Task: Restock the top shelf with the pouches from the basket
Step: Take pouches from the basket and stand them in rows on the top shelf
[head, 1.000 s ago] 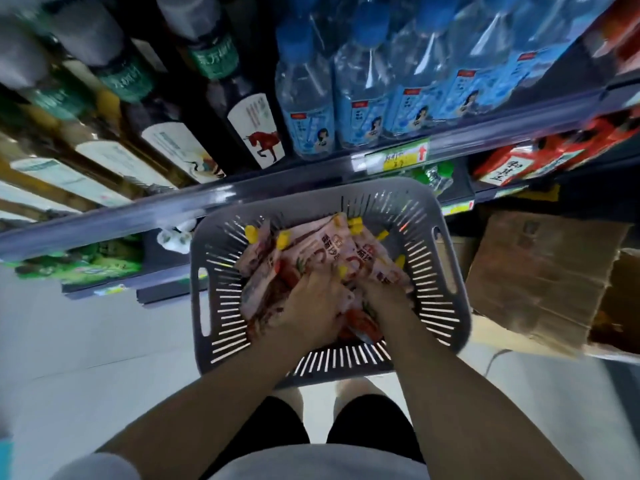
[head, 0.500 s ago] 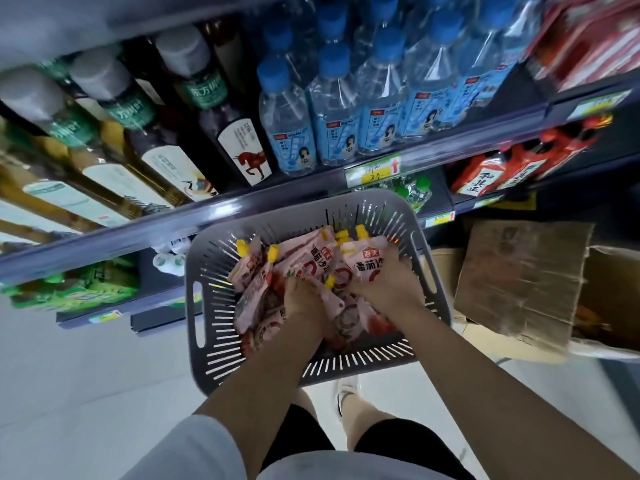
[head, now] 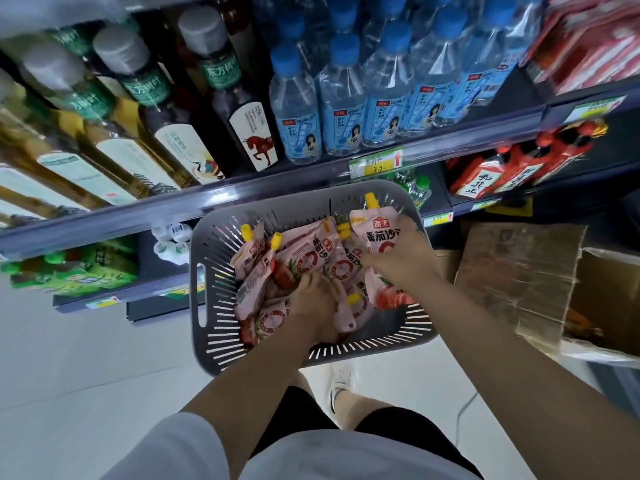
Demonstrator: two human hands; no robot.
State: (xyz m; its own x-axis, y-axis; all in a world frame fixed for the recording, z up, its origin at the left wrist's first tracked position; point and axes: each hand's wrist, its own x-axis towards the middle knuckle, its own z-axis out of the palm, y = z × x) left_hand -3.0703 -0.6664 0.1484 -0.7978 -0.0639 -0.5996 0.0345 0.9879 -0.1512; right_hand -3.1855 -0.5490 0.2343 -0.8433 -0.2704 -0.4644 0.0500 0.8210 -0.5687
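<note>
Pouches (head: 304, 261), pink with yellow screw caps, lie heaped in a grey basket (head: 211, 341) held low in front of a shop shelf unit. Its shelf edge (head: 242, 199) runs across the view just beyond the basket. Above that edge stand tea bottles (head: 214, 84) at the left and blue-capped water bottles (head: 343, 98) at the right. Red cartons (head: 485, 174) sit 1 level lower, at the right. A cardboard box (head: 519, 282) with open flaps stands on the floor just right of the basket. The basket has slotted walls and a handle hole in its left side. The heap fills its middle, with most caps pointing away toward the shelf and long axes running near to far, a few tilted. The right hand (head: 401, 261) grips the top pouch (head: 374, 237) by its right side, above the heap, cap toward the far rim and base toward the person. The left hand (head: 315, 306) is dug into the heap with its fingers hidden, so I cannot tell whether it holds anything.
</note>
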